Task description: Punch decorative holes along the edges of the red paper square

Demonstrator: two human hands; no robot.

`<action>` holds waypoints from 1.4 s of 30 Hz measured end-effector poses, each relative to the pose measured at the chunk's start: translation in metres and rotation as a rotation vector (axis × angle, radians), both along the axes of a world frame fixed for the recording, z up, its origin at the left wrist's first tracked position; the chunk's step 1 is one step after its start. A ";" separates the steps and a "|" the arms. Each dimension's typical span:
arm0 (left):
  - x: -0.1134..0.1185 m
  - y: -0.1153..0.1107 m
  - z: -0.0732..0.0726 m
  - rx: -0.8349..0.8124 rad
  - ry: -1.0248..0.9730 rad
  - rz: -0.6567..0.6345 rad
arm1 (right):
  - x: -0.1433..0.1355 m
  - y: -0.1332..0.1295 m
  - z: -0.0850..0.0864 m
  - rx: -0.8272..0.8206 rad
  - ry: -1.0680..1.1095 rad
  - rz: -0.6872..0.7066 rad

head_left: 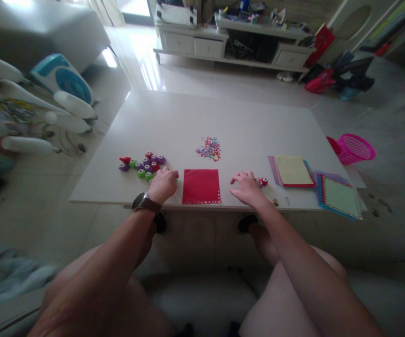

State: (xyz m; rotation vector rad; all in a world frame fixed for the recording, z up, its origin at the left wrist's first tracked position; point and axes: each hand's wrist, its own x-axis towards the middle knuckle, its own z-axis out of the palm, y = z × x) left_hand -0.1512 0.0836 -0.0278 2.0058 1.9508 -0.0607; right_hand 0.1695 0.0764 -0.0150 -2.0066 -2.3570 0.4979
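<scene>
A red square paper sheet (201,186) lies near the table's front edge, with small pale shapes along its bottom and lower right edges. To its left, my left hand (165,181) is lowered over the near end of a group of small red, green and purple paper punches (148,167). Its fingers are bent down, and a bit of a green punch (177,180) shows at their right side. On the other side of the sheet, my right hand (247,187) hovers with curved fingers and thumb apart, nothing between them. Red punches (264,181) show just behind it, partly hidden.
A heap of tiny coloured paper bits (209,148) lies beyond the sheet. Stacked coloured papers (293,171) and bordered sheets (341,196) are at the right. Two small objects, one a brownish piece (276,202), lie by the front edge. A pink basket (357,149) stands beyond the right edge.
</scene>
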 end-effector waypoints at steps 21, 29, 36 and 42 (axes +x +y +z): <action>0.096 -0.028 -0.020 -0.244 -1.325 0.131 | -0.026 -0.012 -0.001 -0.026 0.575 0.312; 0.094 -0.046 -0.017 0.123 -0.569 -0.416 | -0.008 0.000 -0.010 0.029 0.310 0.100; 0.098 -0.058 -0.009 0.069 -0.369 -0.434 | -0.008 0.000 -0.012 -0.021 0.244 0.137; 0.100 -0.055 -0.006 0.057 -0.429 -0.431 | -0.009 0.000 -0.008 -0.112 0.238 0.087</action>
